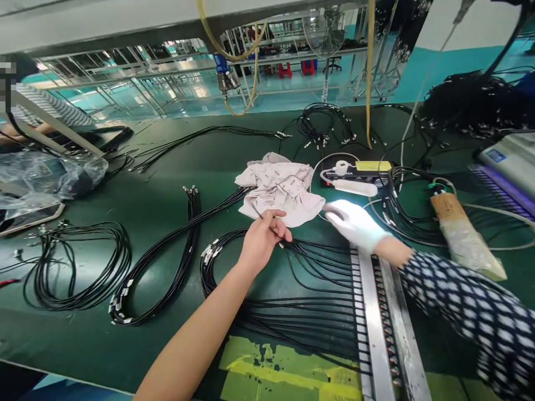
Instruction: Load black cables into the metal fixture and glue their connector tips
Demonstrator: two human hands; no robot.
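Observation:
My bare left hand lies at the lower edge of a crumpled white printed cloth, with a thin black cable pinched between its fingers. My right hand, in a white glove and slightly blurred, hovers beside a white handheld tool on a black unit with a yellow label. Many black cables fan out across the green bench mat from a metal rail fixture beneath my right forearm. Further coiled bundles of black cable lie to the left.
A co-worker's striped sleeve shows at the far left, beside a plastic bag. A black cable heap and a machine stand at the right. A yellow hose and a blue-topped fitting hang above the bench.

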